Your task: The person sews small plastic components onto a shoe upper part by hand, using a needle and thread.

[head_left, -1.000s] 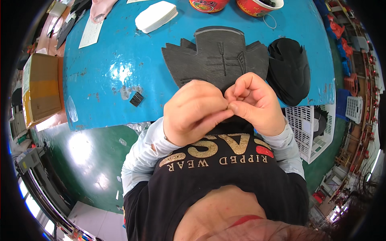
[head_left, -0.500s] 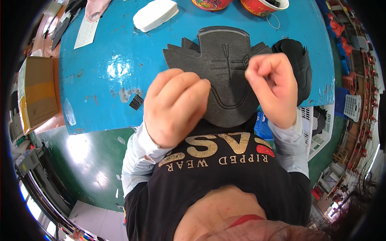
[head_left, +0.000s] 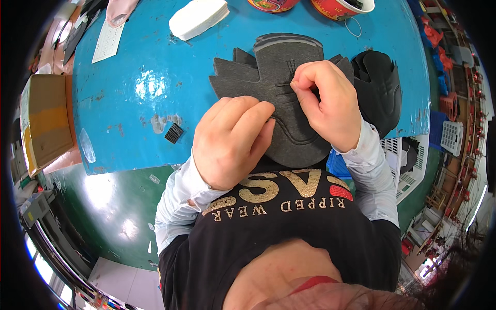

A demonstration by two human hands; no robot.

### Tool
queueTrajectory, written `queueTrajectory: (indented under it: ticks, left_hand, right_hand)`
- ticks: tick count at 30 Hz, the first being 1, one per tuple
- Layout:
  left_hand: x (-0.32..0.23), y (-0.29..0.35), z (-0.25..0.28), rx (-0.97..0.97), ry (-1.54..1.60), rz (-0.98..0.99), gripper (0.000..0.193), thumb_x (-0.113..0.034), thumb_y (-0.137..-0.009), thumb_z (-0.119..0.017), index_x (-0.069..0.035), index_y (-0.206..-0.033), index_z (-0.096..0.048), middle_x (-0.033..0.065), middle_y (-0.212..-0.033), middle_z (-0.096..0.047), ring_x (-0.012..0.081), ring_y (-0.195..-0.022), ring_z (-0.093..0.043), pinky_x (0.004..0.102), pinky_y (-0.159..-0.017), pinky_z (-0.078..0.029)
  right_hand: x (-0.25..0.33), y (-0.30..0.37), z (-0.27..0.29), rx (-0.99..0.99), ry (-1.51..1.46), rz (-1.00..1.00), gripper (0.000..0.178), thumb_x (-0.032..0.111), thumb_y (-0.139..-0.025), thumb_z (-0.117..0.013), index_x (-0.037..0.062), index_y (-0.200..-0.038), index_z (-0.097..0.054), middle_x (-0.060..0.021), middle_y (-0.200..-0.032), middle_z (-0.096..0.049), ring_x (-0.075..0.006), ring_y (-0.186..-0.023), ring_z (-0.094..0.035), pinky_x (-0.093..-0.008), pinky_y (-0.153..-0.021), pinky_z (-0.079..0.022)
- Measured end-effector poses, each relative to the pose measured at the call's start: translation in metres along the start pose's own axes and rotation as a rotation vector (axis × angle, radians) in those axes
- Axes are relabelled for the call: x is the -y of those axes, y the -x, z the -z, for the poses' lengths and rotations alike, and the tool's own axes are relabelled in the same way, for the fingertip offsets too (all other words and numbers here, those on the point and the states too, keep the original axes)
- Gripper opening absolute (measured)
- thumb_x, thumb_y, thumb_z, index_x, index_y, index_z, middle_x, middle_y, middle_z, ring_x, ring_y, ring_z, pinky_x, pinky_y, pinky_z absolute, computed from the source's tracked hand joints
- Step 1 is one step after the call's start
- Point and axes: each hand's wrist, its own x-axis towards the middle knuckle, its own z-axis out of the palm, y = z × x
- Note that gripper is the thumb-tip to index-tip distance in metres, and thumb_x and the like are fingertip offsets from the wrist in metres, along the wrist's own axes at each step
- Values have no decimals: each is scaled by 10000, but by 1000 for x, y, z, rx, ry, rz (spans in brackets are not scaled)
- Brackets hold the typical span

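A stack of dark grey, flat-cut pieces (head_left: 279, 51) with notched sides and a rounded near end lies on the blue table in front of me. Thin lines and a curved, cord-like seam mark the top piece. Above its left edge is my left hand (head_left: 230, 142), fingers curled, thumb and forefinger pinched together. My right hand (head_left: 330, 103) is pinched over the middle of the top piece, covering part of the line pattern. Whatever is between the fingertips of either hand, if anything, is too small to make out.
Right of the stack lies a second pile of black shaped pieces (head_left: 376, 93). Farther back are a white pad (head_left: 199, 19) and two red bowls, one of them (head_left: 341, 9) at the right. A small black ribbed square (head_left: 174, 133) sits left; a cardboard box (head_left: 47, 121) stands beyond the table (head_left: 119, 103).
My right hand has moved left, over the middle of the top piece. My left hand has shifted slightly right and down, its fingers less tightly curled. The stack has barely moved.
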Motion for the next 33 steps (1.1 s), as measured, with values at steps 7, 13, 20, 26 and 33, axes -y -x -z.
queueTrajectory:
  ticks: [7, 13, 20, 26, 33]
  left_hand:
    - [-1, -19, -6, 132, -246, -43, 368, 22, -704, -699, -12, -1069, -672, 72, -828, -562, 250, -728, -548, 340, -660, -481]
    - [2, -19, -14, 147, -419, -97, 338, -91, -724, -674, -18, -1054, -689, 38, -781, -500, 198, -720, -519, 303, -618, -472]
    - [0, -22, -11, 162, -346, -63, 422, 18, -684, -660, -10, -1105, -676, 64, -762, -491, 230, -686, -502, 337, -647, -469]
    - [-3, -22, -11, 175, -346, -61, 428, 22, -675, -661, -10, -1102, -677, 68, -770, -502, 235, -688, -506, 339, -648, -470]
    - [1, -17, -6, 146, -282, -68, 386, 44, -715, -692, -3, -1097, -672, 78, -843, -580, 221, -753, -562, 313, -663, -478]
  right_hand:
    - [0, 1, -5, -17, 73, 34, 233, -69, -724, -670, 55, -868, -534, -76, -768, -586, -295, -707, -572, -395, -642, -463]
    - [-1, -1, -9, -85, 130, 77, 234, -64, -702, -680, 51, -886, -593, -81, -781, -596, -297, -735, -590, -380, -656, -480]
    - [-2, 4, 9, -135, 182, 31, 288, -88, -643, -681, 86, -871, -703, -50, -862, -596, -254, -778, -581, -339, -661, -485]
    - [-6, 9, 4, -53, 220, 126, 259, -56, -631, -706, 75, -854, -696, -38, -863, -575, -241, -768, -560, -337, -664, -469]
    - [-8, 10, 8, -102, 191, 149, 299, -80, -644, -689, 74, -900, -697, -52, -925, -584, -234, -794, -564, -328, -669, -466]
